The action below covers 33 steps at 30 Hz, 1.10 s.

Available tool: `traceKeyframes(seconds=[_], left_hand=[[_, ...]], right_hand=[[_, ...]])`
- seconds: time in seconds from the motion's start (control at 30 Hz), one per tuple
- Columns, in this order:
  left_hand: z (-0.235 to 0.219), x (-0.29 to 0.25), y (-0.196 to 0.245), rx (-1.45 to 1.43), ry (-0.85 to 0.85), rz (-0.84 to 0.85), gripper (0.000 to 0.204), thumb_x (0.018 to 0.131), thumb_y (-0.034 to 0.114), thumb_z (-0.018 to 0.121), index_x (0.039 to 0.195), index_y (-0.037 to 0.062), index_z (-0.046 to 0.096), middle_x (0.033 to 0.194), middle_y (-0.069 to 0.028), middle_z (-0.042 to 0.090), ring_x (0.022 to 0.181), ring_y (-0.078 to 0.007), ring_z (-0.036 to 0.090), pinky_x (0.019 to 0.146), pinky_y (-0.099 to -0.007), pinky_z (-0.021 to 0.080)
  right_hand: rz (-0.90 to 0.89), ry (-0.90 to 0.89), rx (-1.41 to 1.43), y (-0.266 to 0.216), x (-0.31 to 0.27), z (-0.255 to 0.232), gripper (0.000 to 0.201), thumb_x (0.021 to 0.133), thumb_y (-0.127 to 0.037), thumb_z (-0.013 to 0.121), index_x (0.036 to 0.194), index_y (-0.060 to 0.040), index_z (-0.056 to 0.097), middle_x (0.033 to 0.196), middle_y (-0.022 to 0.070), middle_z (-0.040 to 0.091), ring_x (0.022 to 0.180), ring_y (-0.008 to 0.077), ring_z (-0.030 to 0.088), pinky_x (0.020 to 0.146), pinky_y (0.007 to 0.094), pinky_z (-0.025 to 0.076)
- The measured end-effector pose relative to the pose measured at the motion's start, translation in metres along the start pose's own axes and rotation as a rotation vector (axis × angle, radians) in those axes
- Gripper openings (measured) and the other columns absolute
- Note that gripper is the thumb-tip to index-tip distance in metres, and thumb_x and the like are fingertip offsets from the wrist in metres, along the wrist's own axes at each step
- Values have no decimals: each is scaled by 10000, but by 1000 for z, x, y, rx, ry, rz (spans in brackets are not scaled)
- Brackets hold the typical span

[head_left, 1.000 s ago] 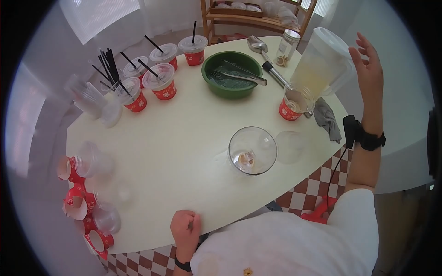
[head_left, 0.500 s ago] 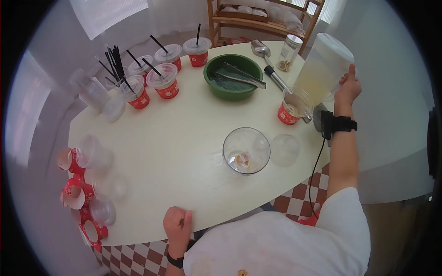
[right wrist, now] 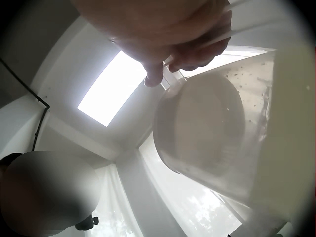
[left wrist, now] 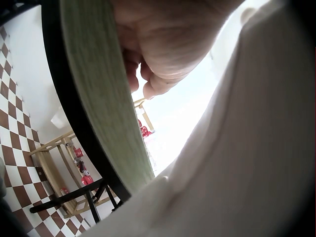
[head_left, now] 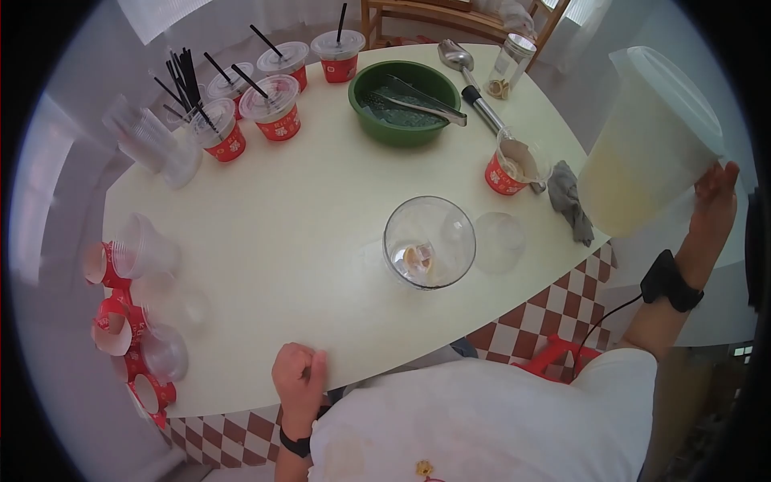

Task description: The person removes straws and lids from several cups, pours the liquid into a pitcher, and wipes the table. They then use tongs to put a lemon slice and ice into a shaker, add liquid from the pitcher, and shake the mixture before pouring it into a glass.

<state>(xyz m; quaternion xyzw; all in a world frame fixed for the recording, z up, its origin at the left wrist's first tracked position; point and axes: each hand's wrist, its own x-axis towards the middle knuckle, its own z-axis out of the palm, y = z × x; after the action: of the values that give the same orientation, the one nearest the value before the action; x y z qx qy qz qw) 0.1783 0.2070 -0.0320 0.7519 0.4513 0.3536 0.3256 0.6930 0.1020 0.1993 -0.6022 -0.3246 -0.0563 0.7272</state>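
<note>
In the head view my right hand (head_left: 713, 193) grips the back of a large translucent pitcher (head_left: 654, 104) with pale yellow liquid inside. The pitcher leans, held up by the table's right edge; its pale wall also fills much of the right wrist view. My left hand (head_left: 299, 376) rests loosely curled on the table's front edge, holding nothing. Between the hands stands a clear round glass vessel (head_left: 450, 229) with ice and an orange-yellow slice in its bottom. A clear round disc (head_left: 499, 239) lies beside it. Near the pitcher is a crumpled grey cloth (head_left: 569, 201).
A green basin (head_left: 405, 132) of ice holds metal tongs (head_left: 422, 106). Behind the clear cup in a red sleeve (head_left: 506, 175) lie a muddler (head_left: 482, 111) and a scoop (head_left: 455, 55). A jar (head_left: 510, 64) stands far right; lidded cups (head_left: 273, 112) and red sleeves (head_left: 108, 265) line the left.
My right hand came down from open in the air to the pitcher, took hold, and lifted it right and toward me, off the table. The left hand stayed at the table's edge.
</note>
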Motion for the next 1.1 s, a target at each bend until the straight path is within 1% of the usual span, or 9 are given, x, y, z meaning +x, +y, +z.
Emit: traceKeyframes(seconds=[0.07, 0.13, 0.23, 0.33, 0.4, 0.57, 0.8, 0.97, 1.1], left_hand=[[0, 0, 0, 7, 1, -4, 239, 730, -2, 620, 617, 33, 413, 627, -89, 497, 588, -247, 463, 525, -332, 363], [-1, 0, 2, 10, -9, -10, 236, 729, -1, 622, 621, 32, 415, 635, -90, 500, 595, -248, 465, 528, -333, 364], [-2, -2, 1, 25, -16, 6, 228, 726, 3, 629, 630, 29, 424, 640, -91, 501, 599, -249, 464, 531, -332, 364], [-2, -1, 0, -3, -26, 30, 227, 723, 5, 635, 629, 27, 429, 637, -89, 499, 597, -251, 462, 530, -334, 363], [-3, -1, 0, -7, -27, 47, 227, 721, 5, 637, 627, 26, 432, 636, -88, 499, 598, -251, 461, 529, -335, 363], [-4, -2, 0, -14, -24, 61, 234, 716, 6, 645, 620, 28, 433, 630, -87, 494, 597, -249, 458, 525, -335, 358], [-5, -1, -1, -11, -14, 82, 245, 708, 11, 657, 615, 35, 432, 622, -78, 490, 583, -242, 449, 516, -336, 348], [-4, -1, 0, -21, -7, 84, 263, 698, 5, 667, 607, 42, 423, 614, -72, 490, 578, -236, 448, 511, -335, 344], [-3, 0, 0, -12, -10, 85, 274, 696, 5, 669, 602, 46, 416, 611, -68, 494, 576, -232, 449, 509, -333, 342]], right_hand=[[9, -14, -239, -7, 8, -29, 546, 887, -496, 466, 1027, 30, 514, 857, 45, 537, 784, 110, 465, 711, 247, 354], [49, -31, -422, -21, -11, -30, 624, 927, -509, 356, 1156, 47, 522, 1096, 116, 580, 1006, 156, 521, 884, 279, 389], [101, 36, -255, -46, -77, 25, 629, 869, -564, 451, 1072, 25, 535, 944, 82, 592, 868, 153, 560, 787, 281, 427], [-33, -182, -443, -56, -108, 43, 653, 845, -591, 468, 1055, 24, 534, 928, 83, 581, 866, 141, 559, 773, 266, 429], [-192, -360, -538, -60, -108, 52, 674, 815, -621, 485, 1016, 21, 534, 834, 57, 566, 766, 114, 554, 674, 239, 431], [-108, -782, -603, -68, -87, 57, 743, 751, -672, 526, 1006, 26, 524, 606, -26, 454, 502, 36, 428, 436, 181, 315], [-118, -817, -638, -68, -78, 73, 712, 749, -642, 562, 988, 28, 529, 537, -43, 411, 426, 16, 368, 388, 174, 274], [-106, -927, -683, -75, -68, 79, 763, 758, -625, 565, 1106, 53, 515, 542, -37, 424, 418, 15, 362, 382, 174, 272], [-138, -887, -682, -74, -68, 78, 780, 760, -621, 565, 1145, 54, 504, 549, -32, 433, 423, 18, 366, 383, 173, 277]])
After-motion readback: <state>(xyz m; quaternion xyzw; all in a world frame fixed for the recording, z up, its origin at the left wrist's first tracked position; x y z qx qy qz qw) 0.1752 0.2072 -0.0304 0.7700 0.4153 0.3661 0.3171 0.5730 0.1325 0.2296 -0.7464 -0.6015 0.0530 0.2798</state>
